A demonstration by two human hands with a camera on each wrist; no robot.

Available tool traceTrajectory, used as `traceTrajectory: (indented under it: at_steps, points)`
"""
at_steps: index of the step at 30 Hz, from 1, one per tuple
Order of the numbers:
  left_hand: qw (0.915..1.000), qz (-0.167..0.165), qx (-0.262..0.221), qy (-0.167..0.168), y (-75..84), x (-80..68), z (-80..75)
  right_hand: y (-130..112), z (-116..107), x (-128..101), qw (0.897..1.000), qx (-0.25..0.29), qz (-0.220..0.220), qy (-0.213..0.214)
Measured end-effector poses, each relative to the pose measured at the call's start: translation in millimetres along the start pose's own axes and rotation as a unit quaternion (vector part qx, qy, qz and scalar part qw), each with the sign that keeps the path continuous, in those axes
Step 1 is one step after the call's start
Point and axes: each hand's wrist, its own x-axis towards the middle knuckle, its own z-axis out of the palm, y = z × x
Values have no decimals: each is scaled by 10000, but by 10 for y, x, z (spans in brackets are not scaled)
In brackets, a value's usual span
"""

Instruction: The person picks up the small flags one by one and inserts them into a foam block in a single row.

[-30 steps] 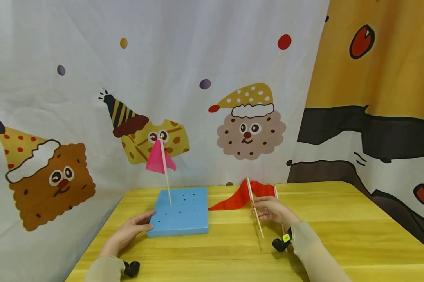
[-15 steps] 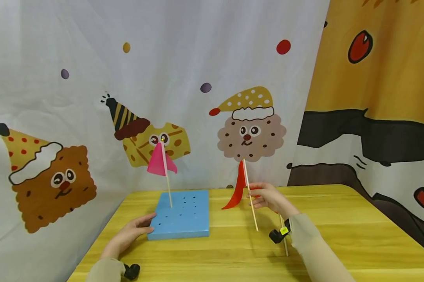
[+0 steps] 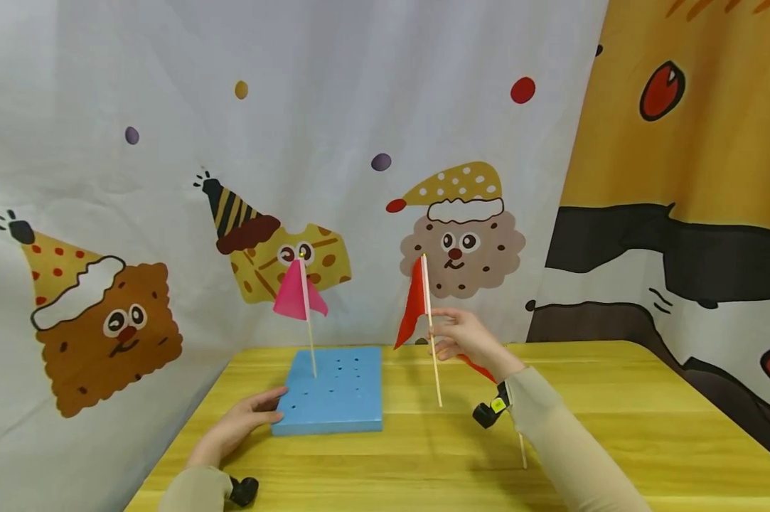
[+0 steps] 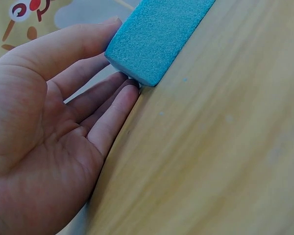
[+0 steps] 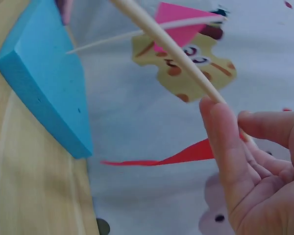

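My left hand (image 3: 247,421) rests against the left side of a blue foam block (image 3: 349,414). In the left wrist view its fingers (image 4: 112,115) are fairly straight and touch the block's end. A small pink flag (image 3: 291,295) on a thin wooden stick stands upright in the block's top, which has several small holes. My right hand (image 3: 464,338) pinches the wooden stick of a red flag (image 3: 413,302) between thumb and fingertips. That flag is raised right of the block, its stick's lower end above the table. Part of the red cloth is hidden by the fingers in the right wrist view.
Another red flag (image 3: 477,368) lies on the wooden table (image 3: 423,469); my right forearm covers most of it, and its stick end (image 3: 522,451) shows beyond the sleeve. A curtain (image 3: 333,85) printed with cartoon snacks hangs close behind the table.
My right hand has lifted the red flag and carried it left, turning it more upright. The other red flag stays on the table. My left hand keeps its place at the block.
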Motion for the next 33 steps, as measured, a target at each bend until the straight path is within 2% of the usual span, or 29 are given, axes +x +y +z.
traceTrajectory:
  at_steps: [13,24,33]
  points:
    - [10000,24,-83,10,-41,3,-1,-10,511,293,9947,-422,-926,-144]
    - [9999,50,-12,86,-24,-5,16,-55,936,563,9877,-364,-1498,-254]
    - [9999,72,-24,78,-9,-11,-6,-45,1274,726,9765,-952,-1921,-214]
